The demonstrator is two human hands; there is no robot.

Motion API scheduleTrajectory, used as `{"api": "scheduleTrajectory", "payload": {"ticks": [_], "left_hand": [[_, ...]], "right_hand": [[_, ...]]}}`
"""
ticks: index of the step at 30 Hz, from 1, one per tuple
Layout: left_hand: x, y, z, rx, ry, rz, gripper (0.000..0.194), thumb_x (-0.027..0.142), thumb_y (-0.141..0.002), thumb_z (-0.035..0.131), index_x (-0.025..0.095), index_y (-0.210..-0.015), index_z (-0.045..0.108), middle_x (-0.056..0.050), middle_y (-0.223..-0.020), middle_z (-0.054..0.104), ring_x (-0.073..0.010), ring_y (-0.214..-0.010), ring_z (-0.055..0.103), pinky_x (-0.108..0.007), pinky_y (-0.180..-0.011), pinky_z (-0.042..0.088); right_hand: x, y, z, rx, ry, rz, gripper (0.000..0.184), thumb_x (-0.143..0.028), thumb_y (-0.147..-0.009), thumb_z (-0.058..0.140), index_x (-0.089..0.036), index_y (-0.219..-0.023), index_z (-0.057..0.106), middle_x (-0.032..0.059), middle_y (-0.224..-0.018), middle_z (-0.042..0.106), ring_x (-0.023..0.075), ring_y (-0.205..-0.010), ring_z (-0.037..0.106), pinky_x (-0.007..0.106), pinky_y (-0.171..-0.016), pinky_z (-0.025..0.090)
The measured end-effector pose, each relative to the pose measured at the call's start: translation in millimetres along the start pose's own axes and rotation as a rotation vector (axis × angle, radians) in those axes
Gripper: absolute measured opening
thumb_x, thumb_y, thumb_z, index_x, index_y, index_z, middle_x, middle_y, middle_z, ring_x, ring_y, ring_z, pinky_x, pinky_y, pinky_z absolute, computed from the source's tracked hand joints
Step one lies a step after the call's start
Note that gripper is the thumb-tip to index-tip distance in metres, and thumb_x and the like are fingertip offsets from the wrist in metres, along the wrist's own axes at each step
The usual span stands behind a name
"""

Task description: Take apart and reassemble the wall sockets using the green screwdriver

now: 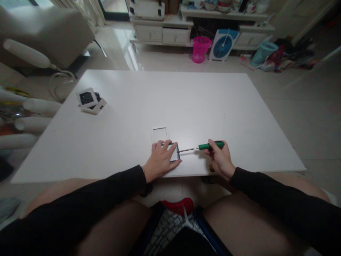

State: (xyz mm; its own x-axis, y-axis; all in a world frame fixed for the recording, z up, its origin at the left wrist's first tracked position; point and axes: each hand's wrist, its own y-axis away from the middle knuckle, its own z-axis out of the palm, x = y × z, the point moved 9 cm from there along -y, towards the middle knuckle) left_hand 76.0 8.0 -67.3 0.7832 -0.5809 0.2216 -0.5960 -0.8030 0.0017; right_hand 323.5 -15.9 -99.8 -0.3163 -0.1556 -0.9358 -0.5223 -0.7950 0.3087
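White bench [173, 96], across a pale tiled floor [160, 60]; pink basket [200, 49] and blue-white fan [222, 45] beyond its 12-to-1 o'clock edge.

Item: dark-edged frame [178, 156], at 6 o'clock near the front edge, partly covered.
Left fingers [166, 143]: spread, bearing down on that frame, thumb by its near corner.
Right fingers [213, 145]: closed around the handle of one green screwdriver [204, 146], shaft towards 9 o'clock, tip at the frame's side.
Item: thin white frame [167, 132], just beyond the left fingers.
Lot: white-and-dark pieces [89, 101], loosely stacked, 10 o'clock.

Progress, as judged: tool placed at the side; white frame and stacked pieces seemingly separate from the dark-edged frame. Whether anything there is loosened or fastened, and how much remains, cannot be told.
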Motion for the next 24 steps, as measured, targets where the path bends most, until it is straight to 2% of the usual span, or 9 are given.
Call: {"api": "scheduleTrajectory", "payload": {"ticks": [5,9,15,19,21,24], "left_hand": [[0.5,-0.2,-0.3,0.003,0.005,0.005,0.067,0.062,-0.099,0.055,0.016,-0.148,0.052,-0.019,-0.143,0.055,-0.0397,-0.12,0.048,-0.055,-0.098,0.04],[2.0,-1.1,-0.6,0.007,0.036,0.035,0.068,0.065,-0.098,0.056,0.018,-0.147,0.054,-0.019,-0.144,0.054,-0.04,-0.118,0.049,-0.056,-0.097,0.04],[-1.1,0.5,-1.6,0.021,0.177,0.049,0.071,0.065,-0.096,0.061,0.016,-0.146,0.051,-0.019,-0.142,0.055,-0.0399,-0.124,0.05,-0.057,-0.103,0.039],[-0.8,-1.8,-13.6,0.063,0.332,0.072,0.067,0.064,-0.095,0.064,0.017,-0.14,0.05,-0.017,-0.139,0.057,-0.0391,-0.133,0.046,-0.058,-0.109,0.037],[-11.7,-7.4,-26.2,0.109,0.415,0.032,0.061,0.061,-0.097,0.062,0.019,-0.138,0.049,-0.016,-0.137,0.057,-0.0369,-0.131,0.048,-0.057,-0.109,0.038],[-49.4,-19.8,-50.5,0.244,0.511,-0.073,0.052,0.052,-0.1,0.06,0.022,-0.14,0.047,-0.014,-0.134,0.055,-0.0329,-0.127,0.051,-0.053,-0.108,0.042]], "right_hand": [[18.1,2.5,-4.5,0.027,-0.003,0.097,0.061,-0.047,-0.059,0.102,-0.022,-0.086,0.053,-0.0074,-0.074,0.066,0.0085,-0.058,0.068,0.017,-0.054,0.063],[22.7,6.1,1.9,-0.018,-0.008,0.122,0.061,-0.045,-0.056,0.104,-0.023,-0.089,0.058,-0.0063,-0.081,0.066,0.0123,-0.07,0.074,0.021,-0.059,0.068],[7.0,-1.2,-8.6,0.018,0.014,0.095,0.057,-0.047,-0.061,0.102,-0.023,-0.088,0.057,-0.0062,-0.077,0.066,0.0118,-0.061,0.073,0.023,-0.057,0.068],[-6.4,-3.0,-6.3,-0.017,0.022,0.067,0.059,-0.047,-0.061,0.101,-0.024,-0.092,0.056,-0.0075,-0.077,0.067,0.0115,-0.057,0.072,0.023,-0.055,0.067],[-14.8,-3.3,-3.5,-0.026,0.018,0.046,0.06,-0.048,-0.06,0.1,-0.025,-0.093,0.055,-0.0083,-0.075,0.067,0.0118,-0.056,0.072,0.023,-0.055,0.066],[-28.1,-3.2,0.9,-0.034,0.008,0.019,0.061,-0.048,-0.061,0.099,-0.025,-0.095,0.053,-0.0093,-0.072,0.067,0.0115,-0.053,0.071,0.021,-0.054,0.063]]}}
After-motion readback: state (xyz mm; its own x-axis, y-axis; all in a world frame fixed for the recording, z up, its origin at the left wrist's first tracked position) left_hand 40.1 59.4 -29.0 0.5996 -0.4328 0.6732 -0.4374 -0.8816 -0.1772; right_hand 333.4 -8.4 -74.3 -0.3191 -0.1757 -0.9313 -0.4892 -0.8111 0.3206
